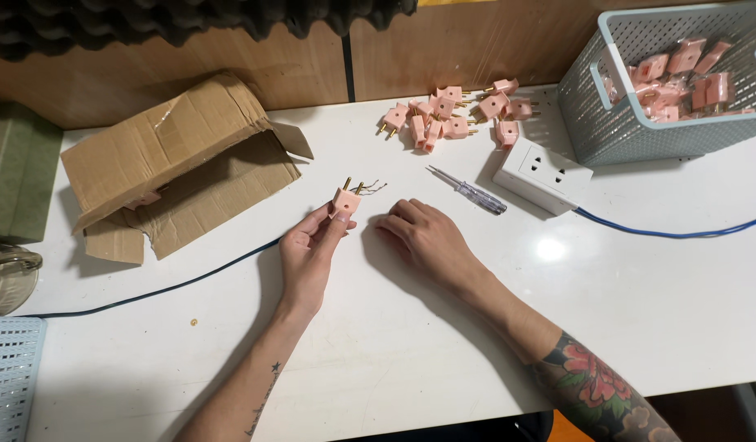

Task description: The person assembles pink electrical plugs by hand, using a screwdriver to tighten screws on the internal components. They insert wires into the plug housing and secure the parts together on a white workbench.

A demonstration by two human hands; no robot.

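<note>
- A small pink plastic two-pin plug is pinched in the left hand, brass pins up, just above the white table.
- Nothing is gripped by the right hand (fingers curled, resting on the table beside the plug).
- A clear-handled screwdriver is laid nearby, next to a white power socket block.
- More pink plugs are piled further back.

A white table carries a torn cardboard box at the left, a heap of pink plugs near the back, a screwdriver, a white socket block with its blue cable, and a pale blue basket.
</note>
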